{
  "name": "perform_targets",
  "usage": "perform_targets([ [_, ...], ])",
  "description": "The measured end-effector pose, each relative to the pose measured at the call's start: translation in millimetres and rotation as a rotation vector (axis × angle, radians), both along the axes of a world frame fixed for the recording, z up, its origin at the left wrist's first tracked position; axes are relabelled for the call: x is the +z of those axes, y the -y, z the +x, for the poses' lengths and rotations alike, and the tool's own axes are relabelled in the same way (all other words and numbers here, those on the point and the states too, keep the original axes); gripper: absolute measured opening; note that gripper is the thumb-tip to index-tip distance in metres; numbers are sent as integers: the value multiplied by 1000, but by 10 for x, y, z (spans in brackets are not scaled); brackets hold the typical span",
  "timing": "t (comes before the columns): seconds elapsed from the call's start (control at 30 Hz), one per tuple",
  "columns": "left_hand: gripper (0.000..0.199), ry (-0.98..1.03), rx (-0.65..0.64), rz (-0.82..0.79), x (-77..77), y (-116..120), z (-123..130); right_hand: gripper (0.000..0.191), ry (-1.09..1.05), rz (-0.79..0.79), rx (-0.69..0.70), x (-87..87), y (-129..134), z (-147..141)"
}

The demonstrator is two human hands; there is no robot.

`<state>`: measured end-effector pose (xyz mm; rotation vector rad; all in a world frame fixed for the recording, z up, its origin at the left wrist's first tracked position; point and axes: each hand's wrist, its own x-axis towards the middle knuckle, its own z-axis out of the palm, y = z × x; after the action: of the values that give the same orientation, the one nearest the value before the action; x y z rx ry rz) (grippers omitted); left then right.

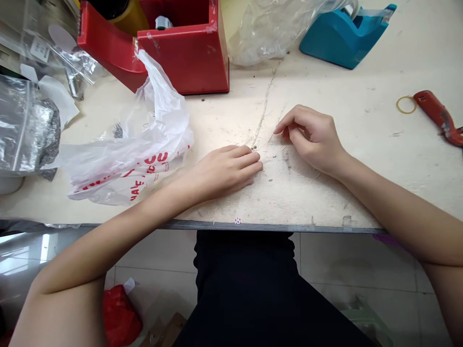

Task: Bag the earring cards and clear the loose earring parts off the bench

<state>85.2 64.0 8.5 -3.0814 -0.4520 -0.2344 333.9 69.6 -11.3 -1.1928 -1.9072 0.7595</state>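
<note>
My left hand rests low on the pale tabletop, its fingers bent and pressed together. A tiny brass-coloured metal piece shows at the tip of its index finger, and the thumb is hidden. To the right, my right hand is curled with index finger and thumb drawn close together. Whatever lies between those fingertips, if anything, is too small to make out. Between the hands, a tiny metal bit lies on the worn, scratched surface.
A white plastic bag with red print lies left of my left hand. Behind it stands a red tape dispenser. Further back are a clear bag and a blue tape dispenser. A red-handled tool and rubber band lie right.
</note>
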Motion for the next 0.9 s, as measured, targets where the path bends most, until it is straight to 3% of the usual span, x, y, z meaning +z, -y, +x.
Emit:
perform_targets([
  [0.53,15,-25,118,-180,67,49,-126,24,18,-39,-7,25,11,-12],
  [0.77,21,-48,166,-119,85,182,-142,24,24,-52,-12,32,12,-14],
  [0.9,29,-93,163,42,128,280,-123,25,24,-29,-11,26,12,-12],
])
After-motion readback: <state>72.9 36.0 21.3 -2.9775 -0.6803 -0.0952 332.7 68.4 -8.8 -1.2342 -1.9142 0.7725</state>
